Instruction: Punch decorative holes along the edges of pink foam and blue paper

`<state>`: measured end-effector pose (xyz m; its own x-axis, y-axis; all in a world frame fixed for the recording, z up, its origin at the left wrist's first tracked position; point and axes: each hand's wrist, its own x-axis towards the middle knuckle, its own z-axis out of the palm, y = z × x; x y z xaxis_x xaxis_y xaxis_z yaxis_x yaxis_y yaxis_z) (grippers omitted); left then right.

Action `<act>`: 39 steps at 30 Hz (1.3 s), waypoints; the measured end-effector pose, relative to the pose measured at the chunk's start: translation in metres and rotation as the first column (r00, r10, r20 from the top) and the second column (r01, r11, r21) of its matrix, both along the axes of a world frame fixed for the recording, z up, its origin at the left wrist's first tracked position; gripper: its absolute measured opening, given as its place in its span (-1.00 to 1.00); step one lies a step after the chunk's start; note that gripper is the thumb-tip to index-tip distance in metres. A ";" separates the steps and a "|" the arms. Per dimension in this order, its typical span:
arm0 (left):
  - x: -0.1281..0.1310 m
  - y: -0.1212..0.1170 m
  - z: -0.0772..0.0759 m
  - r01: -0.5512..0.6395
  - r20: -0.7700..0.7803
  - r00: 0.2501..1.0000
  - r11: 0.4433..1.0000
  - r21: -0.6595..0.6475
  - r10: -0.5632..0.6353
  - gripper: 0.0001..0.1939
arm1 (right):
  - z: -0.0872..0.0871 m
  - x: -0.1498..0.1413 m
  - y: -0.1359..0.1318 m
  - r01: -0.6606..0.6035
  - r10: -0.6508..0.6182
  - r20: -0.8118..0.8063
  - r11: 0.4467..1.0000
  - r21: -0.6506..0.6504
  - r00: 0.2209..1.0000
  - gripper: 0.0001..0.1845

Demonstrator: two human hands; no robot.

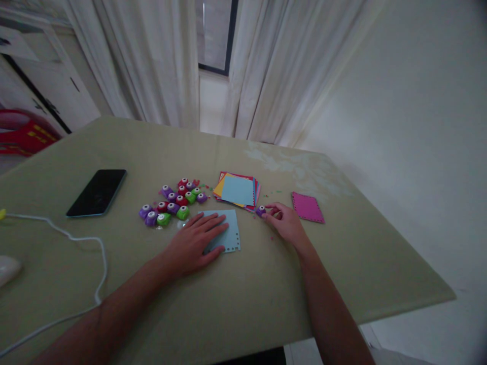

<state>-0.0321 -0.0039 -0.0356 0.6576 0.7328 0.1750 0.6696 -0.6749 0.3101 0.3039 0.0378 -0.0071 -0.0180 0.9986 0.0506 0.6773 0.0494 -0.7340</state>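
Observation:
My left hand (200, 238) lies flat, fingers stretched out, across a light blue square of paper (231, 235) that has small holes punched along its right edge. Between the thumb and fingers of my right hand (286, 223) is a small purple craft punch (261, 211), just to the right of that paper and apart from it. Past my left hand stands a cluster of similar punches (172, 208) in purple, red and green. Behind the blue square is a pile of coloured paper squares (238, 190), a light blue one on top.
A magenta paper square (308, 207) with punched edges lies right of my right hand. Tiny paper bits are scattered about. At the left are a black-screened phone (98, 193), a white cable (102, 253) and a white rounded object (8, 268). A wall borders the table's right side.

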 end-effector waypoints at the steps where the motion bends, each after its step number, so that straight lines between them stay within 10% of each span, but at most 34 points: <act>1: 0.000 0.000 -0.001 0.000 0.004 1.000 1.000 0.006 0.000 -0.41 | -0.002 0.001 0.001 0.024 -0.024 0.001 0.999 0.021 1.000 -0.58; 14: 0.001 -0.001 0.001 0.018 0.029 0.999 1.000 -0.003 -0.018 -0.40 | -0.015 -0.034 0.004 0.090 -0.144 0.142 0.938 0.334 0.979 -0.64; 22: 0.001 -0.006 -0.009 -0.011 0.112 0.994 0.995 0.097 0.000 -0.50 | 0.012 -0.177 -0.011 -0.484 0.398 0.313 0.829 0.280 0.862 -0.78; 28: -0.003 -0.006 -0.016 0.023 0.114 0.993 0.997 0.071 -0.031 -0.35 | 0.016 -0.251 0.017 -0.406 0.354 0.410 0.913 0.043 0.841 -0.65; 32: -0.003 -0.002 -0.009 0.013 0.065 0.998 1.000 0.029 -0.015 -0.33 | 0.015 -0.230 0.028 -0.445 0.410 0.235 0.887 0.122 0.882 -0.73; 39: -0.002 0.002 -0.003 0.013 0.060 0.998 1.000 -0.019 -0.012 -0.28 | 0.007 -0.103 0.002 -0.410 0.447 -0.136 0.882 0.232 0.884 -0.65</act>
